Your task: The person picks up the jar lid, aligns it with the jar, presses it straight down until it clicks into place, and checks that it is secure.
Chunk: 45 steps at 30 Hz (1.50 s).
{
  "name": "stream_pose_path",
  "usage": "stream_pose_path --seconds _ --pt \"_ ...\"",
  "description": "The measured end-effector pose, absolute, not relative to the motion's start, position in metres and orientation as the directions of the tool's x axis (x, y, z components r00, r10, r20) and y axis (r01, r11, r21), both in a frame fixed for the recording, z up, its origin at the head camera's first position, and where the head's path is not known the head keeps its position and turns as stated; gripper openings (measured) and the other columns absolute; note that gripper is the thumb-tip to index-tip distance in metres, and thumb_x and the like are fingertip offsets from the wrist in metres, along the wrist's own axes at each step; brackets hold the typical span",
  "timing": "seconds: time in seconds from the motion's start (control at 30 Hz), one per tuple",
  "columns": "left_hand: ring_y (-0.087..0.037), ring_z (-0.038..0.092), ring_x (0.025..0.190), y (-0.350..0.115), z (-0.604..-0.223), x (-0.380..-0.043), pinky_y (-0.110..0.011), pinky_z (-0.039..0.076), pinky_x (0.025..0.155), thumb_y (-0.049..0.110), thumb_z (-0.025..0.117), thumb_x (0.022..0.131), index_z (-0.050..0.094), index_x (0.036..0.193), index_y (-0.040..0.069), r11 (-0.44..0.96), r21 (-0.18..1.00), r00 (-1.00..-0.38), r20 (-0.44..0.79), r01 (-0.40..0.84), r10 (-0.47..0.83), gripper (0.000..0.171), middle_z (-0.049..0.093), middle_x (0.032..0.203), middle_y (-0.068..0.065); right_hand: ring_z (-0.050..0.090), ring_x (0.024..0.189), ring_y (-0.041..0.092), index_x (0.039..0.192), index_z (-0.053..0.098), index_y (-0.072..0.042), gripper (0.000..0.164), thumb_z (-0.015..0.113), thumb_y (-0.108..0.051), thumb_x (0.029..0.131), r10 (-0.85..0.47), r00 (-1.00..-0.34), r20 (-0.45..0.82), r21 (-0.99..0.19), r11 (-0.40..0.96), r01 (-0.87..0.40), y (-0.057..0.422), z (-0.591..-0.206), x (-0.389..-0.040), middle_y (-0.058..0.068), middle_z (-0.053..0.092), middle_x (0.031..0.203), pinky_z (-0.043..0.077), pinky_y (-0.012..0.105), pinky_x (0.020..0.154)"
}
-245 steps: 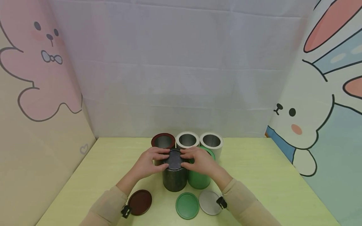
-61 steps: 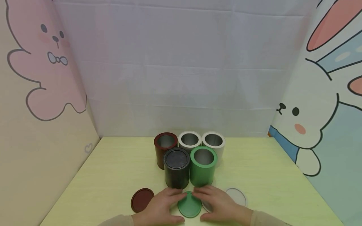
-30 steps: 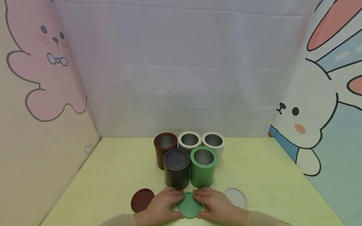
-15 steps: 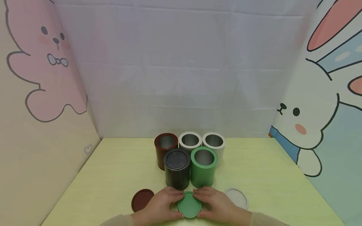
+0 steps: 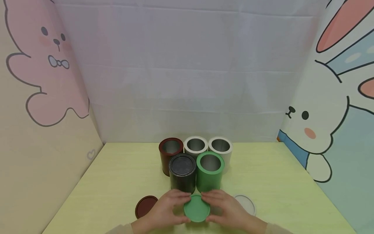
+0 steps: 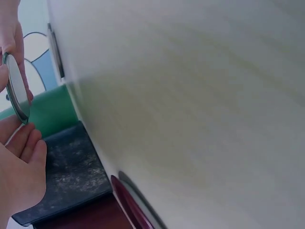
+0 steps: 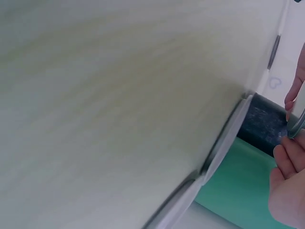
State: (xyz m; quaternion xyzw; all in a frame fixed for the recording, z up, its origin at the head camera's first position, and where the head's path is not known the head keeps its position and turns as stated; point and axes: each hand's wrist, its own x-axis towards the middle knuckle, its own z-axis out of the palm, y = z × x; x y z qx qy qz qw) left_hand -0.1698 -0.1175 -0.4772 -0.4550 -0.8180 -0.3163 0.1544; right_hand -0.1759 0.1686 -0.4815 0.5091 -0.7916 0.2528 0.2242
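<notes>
A green lid (image 5: 197,208) is held between both hands, just off the table; its underside shows in the left wrist view. My left hand (image 5: 165,209) pinches its left edge between fingers and thumb. At its right edge my right hand (image 5: 229,209) does the same. Close beyond them stands an open green can (image 5: 210,177), its grey inside showing. Touching or nearly touching it on the left is a black can (image 5: 182,177) with a black lid on top.
Behind stand a dark red can (image 5: 166,159), a white can (image 5: 187,146) and an off-white can (image 5: 226,157), all uncovered. A dark red lid (image 5: 146,207) lies left of the hands. Two pale lids lie on the right, one (image 5: 246,204) plain, the other mostly covered by my right hand.
Both hands have gone from the black can's lid to the green lid, closed in on its edges, and raised it slightly off the table. The cans stay put in recent frames.
</notes>
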Motion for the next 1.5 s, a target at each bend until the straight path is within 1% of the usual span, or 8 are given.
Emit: stream_pose_path --seconds 0.2,0.33,0.5,0.63,1.07,1.13,1.37,1.5 --pt "-0.019 0.060 0.110 -0.116 -0.466 -0.168 -0.031 0.052 0.090 0.031 0.089 0.074 0.072 0.118 0.000 0.327 0.377 -0.498 0.615 0.867 0.611 0.057 0.068 0.121 -0.010 0.057 0.117 0.021 0.128 0.067 -0.006 0.063 0.083 -0.040 0.078 -0.667 -0.428 0.609 -0.233 0.365 -0.901 0.170 -0.468 -0.171 0.003 0.062 0.133 0.043 0.026 0.102" --pt "-0.019 0.060 0.111 -0.114 -0.460 -0.168 -0.030 0.051 0.092 0.032 0.090 0.072 0.072 0.117 0.001 0.329 0.359 -0.487 0.639 0.873 0.596 0.058 0.068 0.121 -0.007 0.055 0.119 0.020 0.128 0.067 -0.008 0.062 0.083 -0.041 0.079 -0.662 -0.435 0.611 -0.246 0.363 -0.899 0.172 -0.459 -0.171 0.002 0.062 0.133 0.042 0.028 0.103" --pt "-0.019 0.059 0.112 -0.111 -0.451 -0.169 -0.029 0.051 0.092 0.031 0.091 0.070 0.072 0.118 0.002 0.331 0.352 -0.483 0.655 0.876 0.581 0.058 0.067 0.123 -0.006 0.057 0.116 0.028 0.129 0.065 -0.007 0.059 0.080 -0.041 0.083 -0.648 -0.387 0.656 -0.216 0.330 -0.919 0.173 -0.449 -0.174 0.004 0.062 0.131 0.038 0.029 0.107" --pt "-0.020 0.059 0.113 -0.109 -0.441 -0.171 -0.032 0.050 0.093 0.029 0.091 0.070 0.072 0.119 0.002 0.330 0.322 -0.459 0.683 0.887 0.569 0.060 0.067 0.123 -0.007 0.055 0.117 0.028 0.132 0.063 -0.006 0.060 0.079 -0.040 0.085 -0.632 -0.379 0.676 -0.237 0.300 -0.924 0.174 -0.440 -0.178 0.005 0.061 0.132 0.033 0.024 0.109" --pt "-0.026 0.061 0.109 -0.102 -0.411 -0.185 -0.037 0.052 0.092 0.024 0.091 0.068 0.072 0.117 -0.002 0.292 0.251 -0.376 0.748 0.923 0.547 0.058 0.068 0.121 -0.013 0.054 0.118 0.027 0.133 0.060 0.001 0.063 0.080 -0.035 0.085 -0.569 -0.319 0.758 -0.224 0.232 -0.947 0.174 -0.417 -0.190 0.012 0.061 0.131 0.035 0.026 0.107" --pt "-0.026 0.061 0.110 -0.102 -0.407 -0.187 -0.037 0.052 0.092 0.024 0.091 0.068 0.071 0.117 -0.003 0.297 0.249 -0.378 0.746 0.922 0.548 0.058 0.067 0.121 -0.013 0.054 0.118 0.027 0.133 0.060 0.000 0.063 0.079 -0.036 0.085 -0.564 -0.329 0.758 -0.229 0.243 -0.943 0.174 -0.414 -0.192 0.011 0.061 0.131 0.035 0.027 0.107" --pt "-0.024 0.060 0.114 -0.097 -0.398 -0.196 -0.035 0.050 0.095 0.024 0.091 0.069 0.071 0.119 0.000 0.344 0.296 -0.447 0.703 0.891 0.554 0.059 0.067 0.125 -0.010 0.053 0.120 0.027 0.135 0.060 -0.002 0.062 0.077 -0.038 0.087 -0.553 -0.395 0.733 -0.276 0.289 -0.917 0.177 -0.406 -0.198 0.010 0.059 0.134 0.036 0.028 0.106" --pt "-0.023 0.060 0.114 -0.092 -0.395 -0.202 -0.036 0.050 0.095 0.024 0.091 0.069 0.071 0.120 0.000 0.358 0.293 -0.454 0.699 0.887 0.553 0.060 0.067 0.124 -0.009 0.053 0.120 0.028 0.135 0.059 -0.001 0.062 0.077 -0.038 0.088 -0.543 -0.387 0.745 -0.277 0.276 -0.920 0.180 -0.403 -0.203 0.012 0.059 0.134 0.037 0.028 0.105"
